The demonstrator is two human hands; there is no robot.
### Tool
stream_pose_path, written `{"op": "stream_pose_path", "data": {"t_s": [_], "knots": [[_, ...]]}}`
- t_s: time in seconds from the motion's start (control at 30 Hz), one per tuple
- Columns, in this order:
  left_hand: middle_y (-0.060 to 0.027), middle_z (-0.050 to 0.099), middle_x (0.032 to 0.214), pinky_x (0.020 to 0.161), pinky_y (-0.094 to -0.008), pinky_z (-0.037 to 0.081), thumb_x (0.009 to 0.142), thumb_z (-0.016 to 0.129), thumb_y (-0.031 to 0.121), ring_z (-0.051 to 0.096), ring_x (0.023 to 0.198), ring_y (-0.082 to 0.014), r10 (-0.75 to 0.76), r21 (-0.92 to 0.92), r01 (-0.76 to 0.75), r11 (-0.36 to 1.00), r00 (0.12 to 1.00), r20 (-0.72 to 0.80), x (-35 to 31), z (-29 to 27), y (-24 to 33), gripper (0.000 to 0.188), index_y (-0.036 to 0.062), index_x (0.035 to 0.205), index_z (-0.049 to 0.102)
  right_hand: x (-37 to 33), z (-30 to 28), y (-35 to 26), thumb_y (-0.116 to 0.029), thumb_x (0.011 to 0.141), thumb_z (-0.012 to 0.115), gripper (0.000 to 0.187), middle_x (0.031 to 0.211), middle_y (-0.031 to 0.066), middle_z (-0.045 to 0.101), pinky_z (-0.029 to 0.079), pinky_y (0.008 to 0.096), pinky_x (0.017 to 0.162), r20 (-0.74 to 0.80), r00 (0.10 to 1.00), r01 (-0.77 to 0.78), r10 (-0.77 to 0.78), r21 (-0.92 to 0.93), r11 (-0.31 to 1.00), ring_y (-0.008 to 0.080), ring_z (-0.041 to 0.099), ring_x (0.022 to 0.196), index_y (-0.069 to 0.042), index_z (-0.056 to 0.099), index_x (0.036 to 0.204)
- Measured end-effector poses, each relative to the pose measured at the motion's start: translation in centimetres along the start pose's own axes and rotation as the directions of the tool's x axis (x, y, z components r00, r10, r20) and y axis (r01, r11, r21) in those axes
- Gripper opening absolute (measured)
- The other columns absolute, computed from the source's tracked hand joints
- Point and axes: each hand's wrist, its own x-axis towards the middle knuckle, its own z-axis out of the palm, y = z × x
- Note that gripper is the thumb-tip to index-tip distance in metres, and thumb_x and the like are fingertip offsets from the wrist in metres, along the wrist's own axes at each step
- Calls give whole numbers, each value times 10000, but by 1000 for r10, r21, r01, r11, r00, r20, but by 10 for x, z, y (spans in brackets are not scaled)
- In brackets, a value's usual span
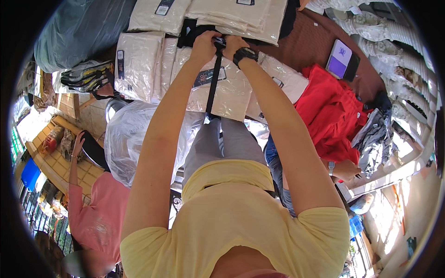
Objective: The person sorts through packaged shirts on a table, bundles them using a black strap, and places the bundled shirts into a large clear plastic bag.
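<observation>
Over the table's near side, both arms reach forward and my hands meet close together. My left hand (205, 46) is closed, its fingertips pinching the top of a long narrow black strap (215, 81). My right hand (235, 46), with a dark watch on its wrist, is closed on the same strap's upper end from the other side. The strap hangs down across the plastic-wrapped cream garments (234, 95) toward the table's near edge. A black cloth (190, 34) lies behind my hands; whether it joins the strap I cannot tell.
More wrapped cream garments (137, 65) are stacked left and behind. At the right lie red clothing (327, 111), a white and purple box (340, 59) and grey clothing (374, 141). A person in pink (104, 208) is at left; another person's hand (345, 170) shows at right.
</observation>
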Motion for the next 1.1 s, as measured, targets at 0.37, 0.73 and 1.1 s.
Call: {"op": "stream_pose_path", "data": {"t_s": [0.37, 0.73, 1.1], "knots": [[-207, 590, 886, 718, -406, 476, 719, 607, -8, 590, 850, -361, -265, -195, 236, 952, 954, -138, -27, 1, 21, 198, -38, 914, 589, -24, -16, 12, -239, 708, 693, 331, 854, 173, 671, 509, 361, 719, -389, 921, 171, 35, 484, 858, 304, 650, 790, -23, 650, 956], [-139, 651, 786, 646, -303, 503, 743, 761, 191, 634, 680, -196, -200, -280, 245, 928, 963, 178, -7, 1, -9, 276, -38, 791, 613, -30, -28, 14, -246, 720, 714, 288, 830, 135, 691, 516, 370, 732, -424, 905, 197, 17, 455, 869, 295, 668, 810, -46, 671, 923], [-88, 629, 875, 656, -264, 476, 696, 805, 351, 578, 743, -114, -245, -301, 273, 913, 961, 128, 15, -13, -13, 574, -33, 1044, 559, -13, 6, 15, -284, 678, 766, 308, 805, 137, 685, 508, 351, 695, -122, 992, 104, -36, 619, 778, 270, 658, 725, -26, 677, 820]]}}
